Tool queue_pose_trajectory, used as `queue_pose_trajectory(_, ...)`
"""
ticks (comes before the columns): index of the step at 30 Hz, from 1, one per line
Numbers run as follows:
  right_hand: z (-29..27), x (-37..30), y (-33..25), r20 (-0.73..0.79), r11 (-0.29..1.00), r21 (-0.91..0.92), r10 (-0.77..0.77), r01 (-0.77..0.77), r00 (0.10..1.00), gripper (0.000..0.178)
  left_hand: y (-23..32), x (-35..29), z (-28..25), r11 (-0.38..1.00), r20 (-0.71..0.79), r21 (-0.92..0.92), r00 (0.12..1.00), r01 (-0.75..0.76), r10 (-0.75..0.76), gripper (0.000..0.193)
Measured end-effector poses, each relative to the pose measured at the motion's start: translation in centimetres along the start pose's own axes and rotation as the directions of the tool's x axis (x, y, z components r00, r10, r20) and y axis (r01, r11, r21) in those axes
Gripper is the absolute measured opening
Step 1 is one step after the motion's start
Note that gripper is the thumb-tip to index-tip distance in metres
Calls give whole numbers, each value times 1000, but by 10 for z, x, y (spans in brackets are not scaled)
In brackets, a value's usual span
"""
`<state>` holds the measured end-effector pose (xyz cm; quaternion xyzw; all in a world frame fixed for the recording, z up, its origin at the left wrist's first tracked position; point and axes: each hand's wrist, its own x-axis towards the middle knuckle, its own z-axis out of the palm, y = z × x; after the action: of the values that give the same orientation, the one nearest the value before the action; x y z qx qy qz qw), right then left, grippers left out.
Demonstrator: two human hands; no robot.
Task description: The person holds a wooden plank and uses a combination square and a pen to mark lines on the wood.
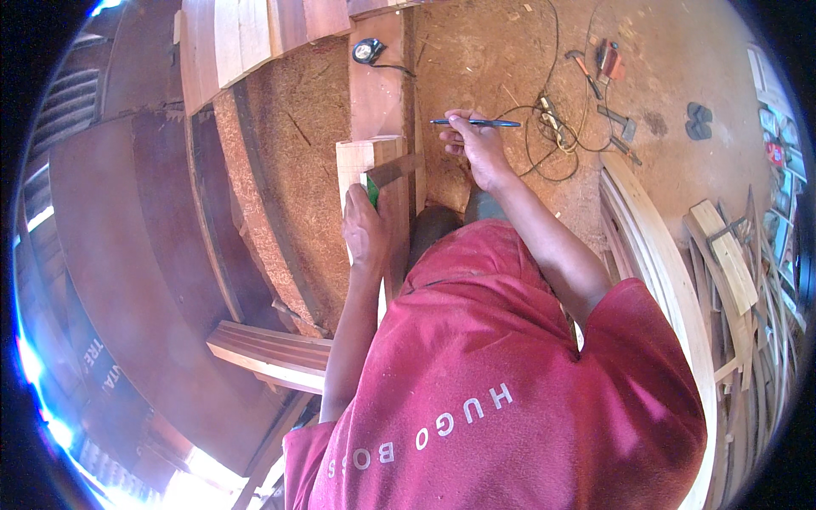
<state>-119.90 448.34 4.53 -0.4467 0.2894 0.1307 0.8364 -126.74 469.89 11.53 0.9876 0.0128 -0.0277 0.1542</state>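
Observation:
My left hand [365,231] is closed on a try square with a green stock [371,189], holding it to the edge of a pale wooden beam [361,155]. The square's dark blade [398,171] lies across the beam near its far end. To the right of the beam, my right hand [478,155] is raised and grips a blue pen [497,124] between thumb and fingers. The pen lies nearly level, its tip toward the left, apart from the wood. Part of the beam is hidden by my left hand and forearm.
A tape measure [367,51] rests on the plank [374,102] beyond the beam. Cables [544,161], a hammer [586,75], a red tool [609,59] and sandals [699,121] lie on the right floor. Curved timbers [659,225] stand at my right; brown panels [127,246] at left.

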Motion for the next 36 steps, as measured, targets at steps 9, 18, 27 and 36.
queue_pose_trajectory(9, -3, 0, 3, -12, 999, -27, 21, -21, 1000, 21, 5, 4, 1, 996, 44, 42, 996, 76, -77, 31)
queue_pose_trajectory(18, -2, 2, 6, -5, 999, -26, 35, -35, 999, 18, 2, 3, 3, 998, 65, 31, 996, 55, -57, 31)
queue_pose_trajectory(27, -6, 4, 10, 4, 999, -34, 29, -29, 1000, 17, 2, 3, 5, 997, 40, 71, 999, 28, -31, 27)
queue_pose_trajectory(36, -1, 25, 63, 67, 987, -96, 139, -132, 988, 19, 3, 5, 7, 995, 56, 80, 996, 58, -63, 28)
